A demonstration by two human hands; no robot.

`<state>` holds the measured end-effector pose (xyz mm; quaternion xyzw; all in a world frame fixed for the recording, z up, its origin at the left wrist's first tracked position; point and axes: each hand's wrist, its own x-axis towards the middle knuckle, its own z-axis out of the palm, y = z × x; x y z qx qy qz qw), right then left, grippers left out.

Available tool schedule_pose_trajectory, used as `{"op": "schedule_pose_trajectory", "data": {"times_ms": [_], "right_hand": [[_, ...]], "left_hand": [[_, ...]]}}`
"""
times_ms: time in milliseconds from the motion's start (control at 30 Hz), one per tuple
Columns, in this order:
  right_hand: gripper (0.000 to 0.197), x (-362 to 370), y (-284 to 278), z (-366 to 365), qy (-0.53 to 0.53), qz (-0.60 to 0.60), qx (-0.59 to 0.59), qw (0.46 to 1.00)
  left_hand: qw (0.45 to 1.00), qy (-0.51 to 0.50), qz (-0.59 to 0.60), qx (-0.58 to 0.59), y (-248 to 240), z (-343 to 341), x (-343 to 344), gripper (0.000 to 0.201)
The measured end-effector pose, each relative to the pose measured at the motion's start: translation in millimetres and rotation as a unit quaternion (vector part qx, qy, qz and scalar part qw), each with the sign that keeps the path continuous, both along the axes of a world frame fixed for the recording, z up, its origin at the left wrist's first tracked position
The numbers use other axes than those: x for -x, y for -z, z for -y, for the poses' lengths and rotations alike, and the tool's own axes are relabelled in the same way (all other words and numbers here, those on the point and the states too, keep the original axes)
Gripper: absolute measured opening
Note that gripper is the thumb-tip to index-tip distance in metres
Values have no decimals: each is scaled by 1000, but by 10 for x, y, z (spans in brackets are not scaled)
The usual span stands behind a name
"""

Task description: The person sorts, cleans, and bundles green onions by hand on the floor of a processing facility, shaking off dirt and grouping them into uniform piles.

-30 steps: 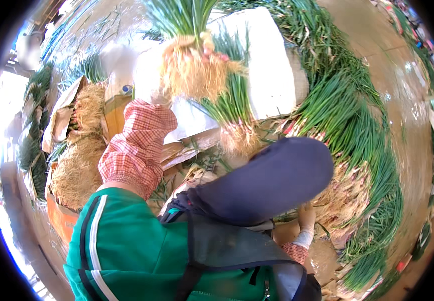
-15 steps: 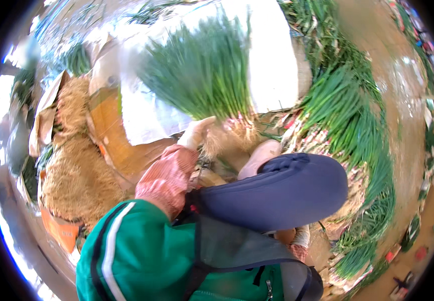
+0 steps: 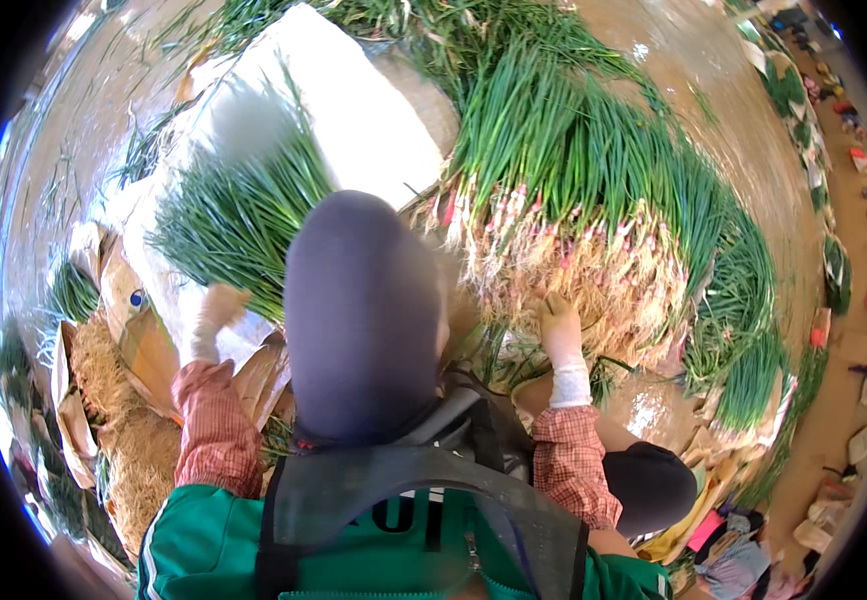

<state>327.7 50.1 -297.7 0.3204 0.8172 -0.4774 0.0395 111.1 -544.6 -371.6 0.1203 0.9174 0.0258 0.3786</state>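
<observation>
A bunch of green onions [image 3: 243, 220] lies fanned on a white sheet, its root end hidden behind my raised knee. Beside its lower left edge is my left hand [image 3: 215, 312], blurred, so its grip is unclear. To the right spreads a big heap of green onions [image 3: 573, 140], leaves pointing away and pale pink bulbs and tan roots [image 3: 593, 270] toward me. At the near fringe of those roots is my right hand [image 3: 558, 328], fingers bent and closed. What they hold, if anything, is hidden among the roots.
My knee in dark trousers [image 3: 363, 310] rises between both hands. The white sheet [image 3: 363, 110] runs toward the far side. Bundles with matted tan roots [image 3: 133, 440] and brown cardboard [image 3: 148, 350] stand at left. Wet brown floor [image 3: 683, 50] borders the heap; scattered goods [image 3: 733, 555] lie lower right.
The view has swung right. My left hand has come away from the bunch's root end to its leaf side. My right hand, mostly hidden behind my leg before, now reaches the heap's roots.
</observation>
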Motion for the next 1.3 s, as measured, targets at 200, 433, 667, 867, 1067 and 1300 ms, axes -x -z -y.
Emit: {"op": "schedule_pose_trajectory", "data": {"times_ms": [200, 433, 667, 867, 1067, 1300], "right_hand": [[21, 235, -745, -110, 210, -94, -91, 969], [20, 306, -958, -1458, 258, -236, -330, 877], [19, 523, -629, -2826, -330, 250, -568, 711], [47, 1245, -246, -2139, 103, 103, -146, 979], [28, 592, -744, -1619, 189, -105, 10, 976], [23, -229, -459, -1393, 220, -41, 42, 974]], "left_hand": [[766, -240, -358, -477, -2671, -1955, 3, 24], [765, 42, 60, -640, -2624, -4260, -397, 24], [785, -30, 328, -524, -1714, -5993, -475, 24], [728, -145, 358, -566, -675, -6947, 116, 23], [734, -146, 408, -522, -1332, -6742, -282, 27], [797, -169, 336, -473, -1218, -5915, -619, 26]]}}
